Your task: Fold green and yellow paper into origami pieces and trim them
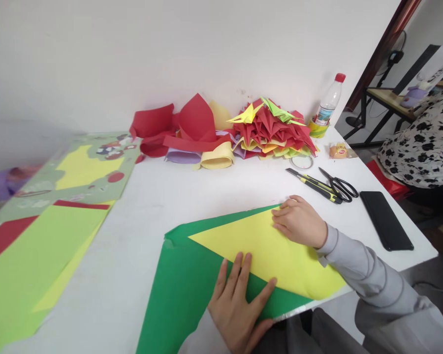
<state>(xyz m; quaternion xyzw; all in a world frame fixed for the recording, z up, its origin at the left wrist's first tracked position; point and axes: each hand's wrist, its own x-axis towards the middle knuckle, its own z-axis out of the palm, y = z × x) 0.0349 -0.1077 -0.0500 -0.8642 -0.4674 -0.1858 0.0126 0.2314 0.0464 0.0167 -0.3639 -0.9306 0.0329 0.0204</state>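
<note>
On my far left, lime green paper (55, 246) lies on the white table (133, 246), with bits of red and yellow peeking out from under it. Just behind it is a pale green sheet (127, 155) with pictures on it. Next comes my big dark green paper (179, 280), flat in front of me, and back by the wall are big red folded shapes (197, 120) (they look a bit like hats). My left hand (238, 305) is flat with its fingers spread wide, touching the low edge of the yellow paper (258, 246), which lies on top of the dark green one. A spiky heap of folded paper (268, 130) sits by the wall. My right hand (300, 221) has its fingers bent at the top edge of the yellow paper, but I can't tell if they pinch it or just press. Past that hand are a cutter (315, 187), a bottle (329, 105) with a red cap, black scissors (343, 188) touching the cutter, and a black phone (386, 220). Farthest right is a person in a flowery top (424, 140).
</note>
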